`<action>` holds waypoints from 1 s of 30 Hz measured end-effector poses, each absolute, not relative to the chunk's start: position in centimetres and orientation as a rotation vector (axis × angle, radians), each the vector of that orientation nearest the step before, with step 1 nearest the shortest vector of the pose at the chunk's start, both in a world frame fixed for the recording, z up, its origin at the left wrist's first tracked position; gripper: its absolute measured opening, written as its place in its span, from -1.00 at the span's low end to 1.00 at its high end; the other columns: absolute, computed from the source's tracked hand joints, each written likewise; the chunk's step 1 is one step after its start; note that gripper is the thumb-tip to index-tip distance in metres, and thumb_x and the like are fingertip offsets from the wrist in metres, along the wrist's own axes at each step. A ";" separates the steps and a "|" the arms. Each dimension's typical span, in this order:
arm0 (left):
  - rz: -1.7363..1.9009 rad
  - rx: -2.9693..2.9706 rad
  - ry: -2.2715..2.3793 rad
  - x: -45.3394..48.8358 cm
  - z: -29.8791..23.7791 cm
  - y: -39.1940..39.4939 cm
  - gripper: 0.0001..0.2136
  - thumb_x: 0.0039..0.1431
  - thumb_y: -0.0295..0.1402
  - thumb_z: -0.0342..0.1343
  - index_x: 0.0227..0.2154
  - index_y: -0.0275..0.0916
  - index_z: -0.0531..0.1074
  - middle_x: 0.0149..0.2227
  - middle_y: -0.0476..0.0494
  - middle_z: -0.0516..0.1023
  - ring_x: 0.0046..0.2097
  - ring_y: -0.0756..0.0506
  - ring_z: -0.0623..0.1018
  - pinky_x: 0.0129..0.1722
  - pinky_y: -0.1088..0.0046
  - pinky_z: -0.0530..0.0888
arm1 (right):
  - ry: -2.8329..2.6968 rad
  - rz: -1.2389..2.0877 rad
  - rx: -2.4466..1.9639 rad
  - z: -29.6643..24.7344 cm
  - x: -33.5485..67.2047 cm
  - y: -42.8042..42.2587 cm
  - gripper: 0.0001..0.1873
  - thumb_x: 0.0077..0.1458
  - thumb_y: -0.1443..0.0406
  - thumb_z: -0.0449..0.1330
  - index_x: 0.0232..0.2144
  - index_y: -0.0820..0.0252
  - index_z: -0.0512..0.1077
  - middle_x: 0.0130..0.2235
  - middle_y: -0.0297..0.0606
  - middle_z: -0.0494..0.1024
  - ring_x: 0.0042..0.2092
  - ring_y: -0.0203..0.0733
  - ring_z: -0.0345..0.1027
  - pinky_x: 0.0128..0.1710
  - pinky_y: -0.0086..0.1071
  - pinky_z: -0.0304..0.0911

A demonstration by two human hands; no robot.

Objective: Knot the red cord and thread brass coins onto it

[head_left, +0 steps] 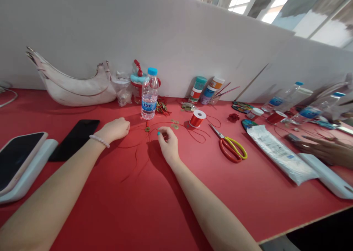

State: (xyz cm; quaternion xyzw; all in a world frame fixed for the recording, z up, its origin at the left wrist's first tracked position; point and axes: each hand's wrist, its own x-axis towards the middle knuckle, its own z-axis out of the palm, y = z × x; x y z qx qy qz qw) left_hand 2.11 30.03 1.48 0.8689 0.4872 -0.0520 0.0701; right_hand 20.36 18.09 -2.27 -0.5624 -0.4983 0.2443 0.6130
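My left hand [116, 128], with a beaded bracelet at the wrist, is closed over the table; a thin red cord [138, 126] runs from its fingers toward a bronze-coloured holed coin [147, 129]. My right hand [168, 140] is closed, thumb and forefinger pinched on a strand of the same cord just right of the coin. Cord tails trail toward me between the hands. Several more coins [174, 125] lie behind my right hand. A spool of red cord [197, 118] stands to its right, near scissors [230, 146] with red and yellow handles.
A water bottle [149, 96] stands behind the coin. At left are a black phone [75, 140], another phone [20, 159] on a white object, and a white handbag [79, 89]. Paint jars [198, 89] stand by the wall. A plastic mailer [281, 153] and another person's hand [322, 148] are at right.
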 end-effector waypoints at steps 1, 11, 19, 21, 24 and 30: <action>-0.113 2.605 1.395 2.3 1.6 30.0 -0.82 -0.03 -0.37 -0.07 -0.45 -0.26 0.42 -0.30 -0.29 0.45 -0.31 -0.18 0.47 -0.32 0.35 0.32 | -1.176 0.561 -1.301 -2.3 20.3 18.1 -0.84 -0.07 0.31 0.02 -0.37 0.16 0.32 -0.39 -0.33 0.44 -0.42 -0.31 0.26 -0.44 -0.45 0.17; 0.086 1.924 0.825 4.2 2.9 28.2 -0.64 -0.01 -0.29 -0.05 -0.11 -0.22 0.37 -0.34 -0.09 0.51 -0.35 -0.06 0.49 -0.46 0.52 0.32 | -1.424 0.550 -1.378 -2.9 20.0 18.4 -0.82 -0.11 0.40 0.01 -0.40 0.15 0.35 -0.40 -0.34 0.46 -0.38 -0.29 0.31 -0.35 -0.42 0.22; 0.088 1.940 0.704 4.3 1.8 28.4 -0.57 0.10 -0.25 -0.05 0.06 -0.22 0.29 -0.38 -0.08 0.49 -0.42 0.00 0.44 -0.48 0.54 0.30 | -1.485 0.535 -1.413 -3.4 20.0 18.6 -0.78 -0.12 0.44 0.00 -0.41 0.15 0.39 -0.38 -0.33 0.48 -0.34 -0.28 0.32 -0.28 -0.40 0.24; 0.094 1.962 0.694 4.4 1.6 28.4 -0.54 0.11 -0.25 -0.05 0.10 -0.20 0.24 -0.40 -0.06 0.49 -0.47 0.02 0.40 -0.52 0.55 0.27 | -1.484 0.532 -1.414 -3.4 20.0 18.6 -0.77 -0.11 0.44 0.00 -0.41 0.15 0.39 -0.38 -0.34 0.49 -0.35 -0.28 0.32 -0.28 -0.40 0.25; 0.088 2.019 0.666 4.6 1.5 28.1 -0.61 0.12 -0.23 -0.06 0.00 -0.22 0.34 -0.42 -0.06 0.47 -0.51 0.03 0.37 -0.54 0.53 0.26 | -1.491 0.533 -1.401 -3.4 19.9 18.6 -0.76 -0.10 0.45 -0.01 -0.40 0.15 0.40 -0.38 -0.34 0.49 -0.34 -0.28 0.33 -0.28 -0.39 0.25; 0.085 2.208 0.698 5.2 1.6 28.1 -0.74 0.08 -0.19 -0.03 -0.40 -0.27 0.45 -0.45 -0.09 0.48 -0.44 -0.03 0.43 -0.44 0.50 0.30 | -1.495 0.531 -1.406 -3.2 19.9 18.6 -0.73 -0.09 0.45 0.00 -0.33 0.16 0.41 -0.37 -0.32 0.49 -0.34 -0.27 0.34 -0.28 -0.39 0.27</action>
